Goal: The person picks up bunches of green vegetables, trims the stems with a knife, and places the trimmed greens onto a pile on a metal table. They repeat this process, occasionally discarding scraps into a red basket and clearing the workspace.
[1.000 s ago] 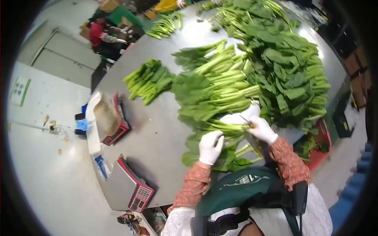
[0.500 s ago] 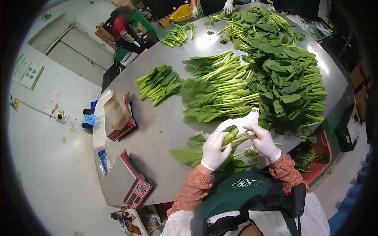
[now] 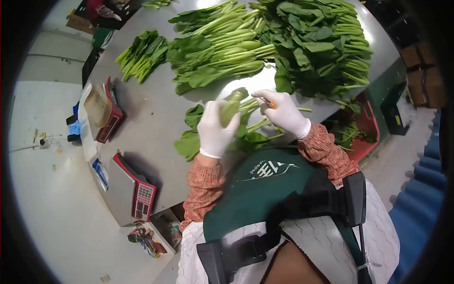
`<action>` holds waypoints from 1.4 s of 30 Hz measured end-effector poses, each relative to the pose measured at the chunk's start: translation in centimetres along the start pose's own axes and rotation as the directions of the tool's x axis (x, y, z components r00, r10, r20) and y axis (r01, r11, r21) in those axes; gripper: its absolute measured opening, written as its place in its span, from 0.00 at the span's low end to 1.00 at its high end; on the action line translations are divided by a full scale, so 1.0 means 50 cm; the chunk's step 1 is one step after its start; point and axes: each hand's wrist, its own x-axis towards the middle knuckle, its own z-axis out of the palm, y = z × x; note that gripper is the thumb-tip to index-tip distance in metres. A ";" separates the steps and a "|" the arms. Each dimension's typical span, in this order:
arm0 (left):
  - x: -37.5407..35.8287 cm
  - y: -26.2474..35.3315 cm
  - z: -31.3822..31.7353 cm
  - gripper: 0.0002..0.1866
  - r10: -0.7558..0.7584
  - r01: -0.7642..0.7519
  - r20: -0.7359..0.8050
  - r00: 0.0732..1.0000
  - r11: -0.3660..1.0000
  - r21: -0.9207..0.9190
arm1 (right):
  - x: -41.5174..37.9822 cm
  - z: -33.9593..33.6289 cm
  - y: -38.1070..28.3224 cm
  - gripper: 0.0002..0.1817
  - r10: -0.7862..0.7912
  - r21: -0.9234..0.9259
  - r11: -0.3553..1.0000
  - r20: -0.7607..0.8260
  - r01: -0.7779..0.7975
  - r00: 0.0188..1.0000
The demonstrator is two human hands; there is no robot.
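The person's left hand (image 3: 217, 128), in a white glove, has its grip closed around a stalk of leafy greens (image 3: 231, 106), the pale stem standing up between thumb and fingers and its cut end pointing away from the body, toward the upper right. The stalk lies inside this grip, raised over the table (image 3: 161, 113). The right hand (image 3: 283, 111), gloved in white too, is just beside it on the right; its grip is narrow, fingers curled around a small knife (image 3: 270, 103) with an orange part showing on the handle and the thin tip reaching toward the stalk. Whether the blade touches the stem cannot be told. Beneath and between the hands, loose greens (image 3: 257, 137) lie on the table, stems to the right and leaves to the left. Beyond the hands is a row of trimmed greens (image 3: 222, 52), with a large heap of greens (image 3: 326, 47) to its right and a small bunch (image 3: 144, 54) to its left, apart from the row. Two red-edged scales stand at the table's left side, the farther scale (image 3: 111, 113) bearing a brownish item and the nearer scale (image 3: 137, 189) showing its keypad. A red crate (image 3: 369, 125) with leafy scraps is at the right, below the table edge.
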 end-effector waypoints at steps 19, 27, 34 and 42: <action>-0.001 -0.012 0.031 0.24 0.048 -0.058 0.052 0.997 0.977 0.204 | -0.014 -0.001 0.037 0.13 0.233 0.361 0.887 0.189 -0.288 0.954; 0.013 -0.015 0.041 0.28 0.062 -0.134 0.282 0.957 0.961 0.243 | 0.011 0.011 0.009 0.11 -0.060 0.111 0.993 0.258 0.032 0.964; 0.023 -0.121 -0.071 0.15 -0.209 0.160 0.161 0.965 0.948 0.274 | 0.031 -0.056 0.095 0.18 0.230 -0.463 0.886 0.357 -0.043 0.905; 0.053 -0.090 -0.019 0.12 -0.120 0.105 0.125 0.985 0.987 0.119 | 0.273 0.021 0.197 0.21 0.136 -0.395 0.894 -0.214 -0.213 0.967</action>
